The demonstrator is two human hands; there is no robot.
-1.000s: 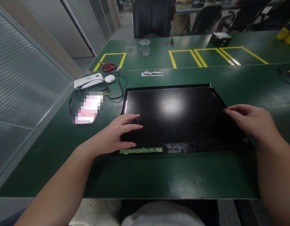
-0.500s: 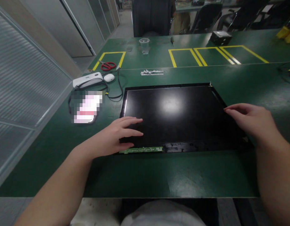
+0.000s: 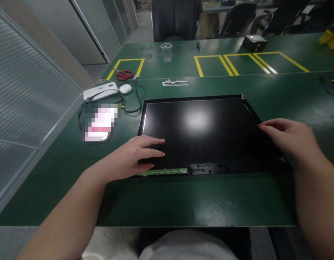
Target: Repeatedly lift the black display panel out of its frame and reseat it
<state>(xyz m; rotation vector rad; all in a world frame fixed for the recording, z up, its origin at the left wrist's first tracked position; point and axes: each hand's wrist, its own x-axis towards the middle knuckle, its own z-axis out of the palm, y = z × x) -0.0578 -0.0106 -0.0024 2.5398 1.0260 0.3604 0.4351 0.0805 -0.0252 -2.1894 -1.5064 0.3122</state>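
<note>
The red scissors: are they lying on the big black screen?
No, the red scissors lie apart from the black screen, inside a yellow-taped box at the far left of the table.

Both forearms (image 3: 74, 213) bare; pale grey clothing (image 3: 187, 249) (over the lap) below.

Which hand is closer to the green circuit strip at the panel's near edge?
Left. The left hand lies on the near-left corner of the black panel, beside the green circuit strip; the right hand is at its right edge.
</note>
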